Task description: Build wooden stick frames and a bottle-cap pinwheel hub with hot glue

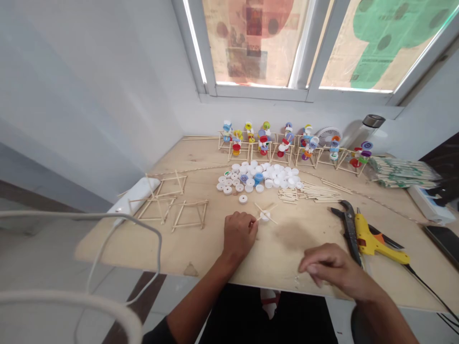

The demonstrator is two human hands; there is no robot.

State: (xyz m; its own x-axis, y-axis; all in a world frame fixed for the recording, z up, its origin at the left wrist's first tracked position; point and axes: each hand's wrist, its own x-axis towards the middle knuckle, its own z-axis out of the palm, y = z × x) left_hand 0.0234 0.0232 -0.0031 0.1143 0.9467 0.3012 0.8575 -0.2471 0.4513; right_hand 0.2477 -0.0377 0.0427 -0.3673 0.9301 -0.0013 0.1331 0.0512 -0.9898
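Note:
My left hand [239, 236] rests on the plywood board [201, 248], its fingertips pinching a thin wooden stick. That stick is one of a small cross of sticks [265, 215] around a white bottle cap. My right hand [332, 267] is blurred, hovering over the board's front edge with nothing visible in it. Just to its right lie black-handled pliers [349, 231] and a yellow hot glue gun [376, 243]. A single white cap [243, 199] sits a little beyond my left fingers.
A heap of mostly white bottle caps [258, 176] and loose sticks [311, 193] lie mid-board. Square stick frames [190, 222] lie left. Along the back stand several stick-and-cap models [287, 143]. A bundle of sticks [403, 172], a power strip [428, 203] and a phone [442, 241] lie right. A cable [107, 217] crosses the near left.

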